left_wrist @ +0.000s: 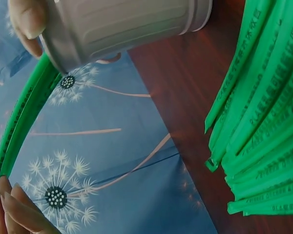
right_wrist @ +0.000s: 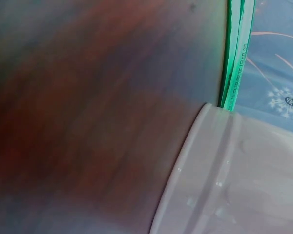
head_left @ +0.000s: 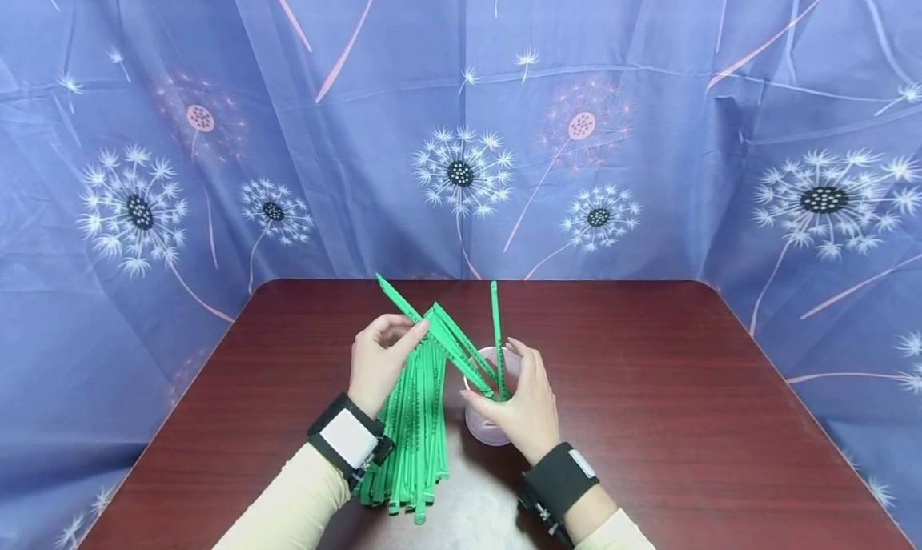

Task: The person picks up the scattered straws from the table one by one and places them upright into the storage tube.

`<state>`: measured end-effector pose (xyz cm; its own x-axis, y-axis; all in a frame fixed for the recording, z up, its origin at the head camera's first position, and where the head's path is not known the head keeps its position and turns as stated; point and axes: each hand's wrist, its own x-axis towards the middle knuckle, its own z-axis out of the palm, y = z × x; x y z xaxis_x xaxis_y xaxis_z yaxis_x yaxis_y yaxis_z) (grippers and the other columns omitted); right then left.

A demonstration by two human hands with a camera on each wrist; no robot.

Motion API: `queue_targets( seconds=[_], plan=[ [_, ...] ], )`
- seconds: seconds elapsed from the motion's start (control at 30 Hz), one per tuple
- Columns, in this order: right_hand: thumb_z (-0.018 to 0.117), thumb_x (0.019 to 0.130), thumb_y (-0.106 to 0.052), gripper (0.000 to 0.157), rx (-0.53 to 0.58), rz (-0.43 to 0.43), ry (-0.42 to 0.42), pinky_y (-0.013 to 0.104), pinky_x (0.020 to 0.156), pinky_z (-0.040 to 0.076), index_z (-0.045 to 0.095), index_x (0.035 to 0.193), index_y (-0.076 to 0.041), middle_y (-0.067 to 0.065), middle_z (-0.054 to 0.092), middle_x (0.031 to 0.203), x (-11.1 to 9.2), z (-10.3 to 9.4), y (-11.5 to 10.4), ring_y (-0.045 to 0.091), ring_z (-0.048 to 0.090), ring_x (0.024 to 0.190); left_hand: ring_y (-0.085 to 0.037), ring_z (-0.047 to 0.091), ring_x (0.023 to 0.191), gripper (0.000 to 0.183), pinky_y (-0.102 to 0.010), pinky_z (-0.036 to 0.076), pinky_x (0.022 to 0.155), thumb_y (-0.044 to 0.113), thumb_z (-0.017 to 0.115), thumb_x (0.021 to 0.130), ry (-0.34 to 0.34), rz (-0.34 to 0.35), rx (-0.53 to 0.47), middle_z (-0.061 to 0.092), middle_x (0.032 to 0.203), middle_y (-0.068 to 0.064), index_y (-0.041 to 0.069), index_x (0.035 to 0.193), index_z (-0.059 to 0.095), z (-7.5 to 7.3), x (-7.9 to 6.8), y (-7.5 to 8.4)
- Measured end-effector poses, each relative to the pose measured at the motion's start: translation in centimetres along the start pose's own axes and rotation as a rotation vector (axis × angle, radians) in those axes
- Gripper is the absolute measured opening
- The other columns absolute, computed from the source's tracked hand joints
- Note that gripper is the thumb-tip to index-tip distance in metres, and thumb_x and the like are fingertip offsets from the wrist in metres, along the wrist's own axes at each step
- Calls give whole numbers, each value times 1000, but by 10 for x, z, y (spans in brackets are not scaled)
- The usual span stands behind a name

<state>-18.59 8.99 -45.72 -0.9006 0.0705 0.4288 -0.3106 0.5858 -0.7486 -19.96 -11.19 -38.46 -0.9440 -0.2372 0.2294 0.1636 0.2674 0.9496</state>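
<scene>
From where I stand it's bright and fairly even, with pale glare whitening the near part of the worktop. Both wrist views look dimmer; in the right one, the worktop blurs softly.

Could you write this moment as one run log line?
left hand: pinches green straws, lower ends in cup | right hand: holds cup | another straw: stands in cup | straw pile: on table
</scene>
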Motion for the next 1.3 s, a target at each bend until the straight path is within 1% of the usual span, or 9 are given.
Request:
queue_targets(
  seconds=[0.1, 0.17, 0.3, 0.43, 0.57, 0.73, 0.9, 1.1, 1.3],
  plan=[
    [89, 64, -49, 93, 0, -2, 6, 52, 86, 52, 46, 140, -15, 6, 57, 133, 0, 0, 1, 27, 60, 116, -10, 63, 72, 19, -29, 49, 67, 29, 77, 87, -10, 41, 61, 75, 84, -6, 13, 95, 74, 5, -2, -2],
    [89, 64, -49, 93, 2, -7, 8, 51, 85, 53, 46, 140, -15, 6, 58, 133, 0, 1, 1, 27, 60, 116, -11, 66, 78, 18, -31, 49, 74, 29, 77, 87, -25, 63, 101, 75, 84, -4, 14, 95, 74, 8, -3, -4],
    [89, 64, -49, 93, 8, -19, 10, 51, 86, 52, 47, 140, -14, 5, 57, 133, 0, 3, 1, 27, 59, 116, -15, 68, 83, 17, -33, 52, 77, 31, 76, 87, -66, 78, 183, 75, 86, 0, 16, 94, 73, 12, -6, -6],
    [90, 64, -48, 93, 2, -25, 20, 51, 85, 53, 46, 139, -15, 4, 58, 132, 0, 3, 1, 26, 60, 116, -15, 66, 83, 18, -31, 52, 74, 34, 77, 86, -115, 94, 268, 75, 84, 3, 18, 91, 73, 17, -8, -9],
    [91, 64, -45, 93, -3, -30, 28, 50, 85, 53, 47, 139, -13, 3, 57, 132, 1, 2, 3, 26, 60, 115, -12, 63, 74, 19, -27, 49, 66, 36, 77, 85, -155, 132, 338, 74, 80, 4, 17, 87, 73, 24, -12, -13],
    [90, 64, -47, 92, -7, -25, 26, 49, 85, 53, 47, 139, -14, 2, 57, 130, 0, 1, 2, 25, 60, 115, -8, 57, 67, 18, -23, 45, 58, 34, 78, 84, -198, 151, 363, 71, 76, 4, 17, 84, 73, 32, -18, -21],
    [88, 66, -49, 92, -8, -24, 20, 49, 85, 53, 47, 140, -14, 3, 56, 131, -1, 2, 1, 26, 59, 116, -8, 57, 66, 18, -23, 45, 55, 33, 78, 83, -219, 144, 350, 70, 74, 5, 16, 84, 73, 35, -22, -26],
    [88, 66, -48, 92, -11, -30, 22, 50, 84, 53, 47, 139, -12, 2, 57, 131, -1, 3, 2, 25, 60, 115, -11, 59, 69, 18, -24, 47, 59, 34, 79, 83, -257, 120, 338, 71, 80, 5, 17, 87, 74, 32, -20, -31],
    [89, 65, -48, 92, -11, -31, 20, 51, 84, 53, 47, 139, -12, 3, 57, 131, 0, 2, 1, 27, 60, 115, -11, 62, 74, 25, -26, 49, 62, 42, 75, 85, -267, 71, 372, 74, 92, 2, 18, 92, 75, 21, -15, -35]
  ],
)
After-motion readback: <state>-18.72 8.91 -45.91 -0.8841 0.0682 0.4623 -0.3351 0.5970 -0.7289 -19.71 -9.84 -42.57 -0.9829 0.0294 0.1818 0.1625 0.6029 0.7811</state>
